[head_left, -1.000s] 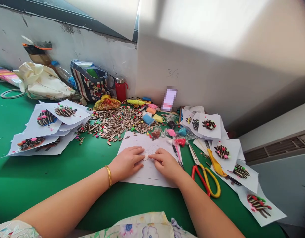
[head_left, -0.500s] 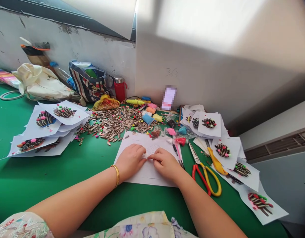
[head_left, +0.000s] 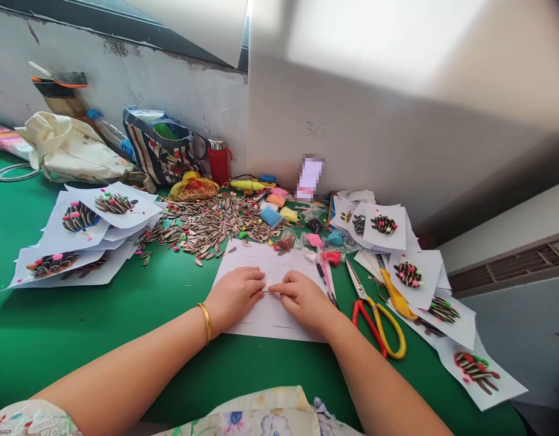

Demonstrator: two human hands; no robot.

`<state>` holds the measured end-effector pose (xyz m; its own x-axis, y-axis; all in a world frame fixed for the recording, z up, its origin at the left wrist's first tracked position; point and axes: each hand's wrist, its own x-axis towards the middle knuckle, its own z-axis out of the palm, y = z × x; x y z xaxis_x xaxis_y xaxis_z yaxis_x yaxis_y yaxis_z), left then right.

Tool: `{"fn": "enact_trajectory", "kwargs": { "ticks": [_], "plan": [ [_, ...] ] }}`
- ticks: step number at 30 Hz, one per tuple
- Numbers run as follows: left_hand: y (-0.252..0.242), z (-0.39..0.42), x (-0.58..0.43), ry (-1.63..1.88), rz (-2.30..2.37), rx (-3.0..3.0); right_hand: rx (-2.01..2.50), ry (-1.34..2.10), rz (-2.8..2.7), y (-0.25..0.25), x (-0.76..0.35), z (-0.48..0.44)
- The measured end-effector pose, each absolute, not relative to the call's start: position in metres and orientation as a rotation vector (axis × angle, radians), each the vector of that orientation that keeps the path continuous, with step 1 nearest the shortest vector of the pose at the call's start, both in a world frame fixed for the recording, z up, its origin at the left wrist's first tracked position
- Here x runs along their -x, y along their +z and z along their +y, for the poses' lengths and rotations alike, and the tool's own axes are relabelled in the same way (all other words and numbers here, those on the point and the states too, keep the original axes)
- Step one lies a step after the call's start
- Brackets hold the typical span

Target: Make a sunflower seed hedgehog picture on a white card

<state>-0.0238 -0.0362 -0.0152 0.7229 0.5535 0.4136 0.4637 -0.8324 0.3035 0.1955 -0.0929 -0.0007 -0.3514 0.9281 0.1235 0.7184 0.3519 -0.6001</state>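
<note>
A stack of white paper (head_left: 256, 324) lies in front of me, with a faint dotted round drawing (head_left: 280, 272) on the top sheet. My left hand (head_left: 237, 297) rests on the sheet left of the drawing, its fingers lying fairly flat and close together. From the right, my right hand (head_left: 304, 301) touches the paper with its index finger stretched out at the drawing's lower edge. Its other fingers are curled and partly hidden. I see nothing held in either hand. Pens (head_left: 323, 275) lie along the paper's right edge.
Sunflower seeds (head_left: 211, 224) are heaped behind the paper, near coloured clay packets (head_left: 271, 217). Red-and-yellow scissors (head_left: 372, 312) and a yellow-handled cutter (head_left: 395, 295) lie to the right. Seed-decorated cards (head_left: 86, 242) are stacked at left, with more cards (head_left: 415, 278) at right.
My left hand has shifted slightly left, and more of the dotted drawing shows between the hands. My right hand has barely moved, its index finger still on the paper.
</note>
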Motion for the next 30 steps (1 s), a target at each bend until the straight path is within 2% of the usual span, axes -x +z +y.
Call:
{"fn": "enact_trajectory", "kwargs": {
  "ticks": [22, 30],
  "plan": [
    [-0.0165, -0.0331, 0.0267, 0.73, 0.848, -2.702, 1.421, 0.38, -2.381, -0.0005, -0.1872, -0.097],
    [-0.0156, -0.0343, 0.0285, 0.731, 0.851, -2.644, 1.399, 0.455, -2.296, -0.0021, -0.1896, -0.0953]
  ]
}}
